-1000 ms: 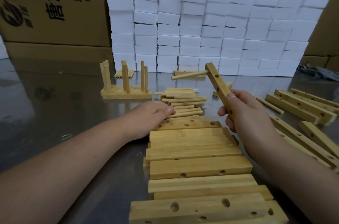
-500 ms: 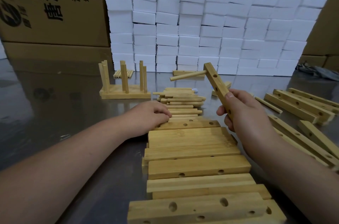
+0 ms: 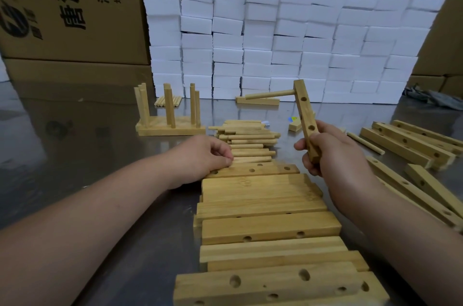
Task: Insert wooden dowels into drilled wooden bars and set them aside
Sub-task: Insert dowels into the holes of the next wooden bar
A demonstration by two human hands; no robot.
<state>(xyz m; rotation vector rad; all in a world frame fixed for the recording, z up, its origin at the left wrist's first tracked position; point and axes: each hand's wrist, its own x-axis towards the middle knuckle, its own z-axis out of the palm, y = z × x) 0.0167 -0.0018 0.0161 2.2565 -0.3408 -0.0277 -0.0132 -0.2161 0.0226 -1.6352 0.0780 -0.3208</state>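
The left hand has curled its fingers at the dowel pile, whether pinching one I cannot tell, while the right hand still grips the raised bar with one dowel in, so a second insertion seems next.

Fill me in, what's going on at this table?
The right hand grips a drilled bar, tilted, with one dowel seated in its top hole. The left hand is at the dowel pile, fingers curled; whether it holds one is unclear. A stack of bars lies in front.
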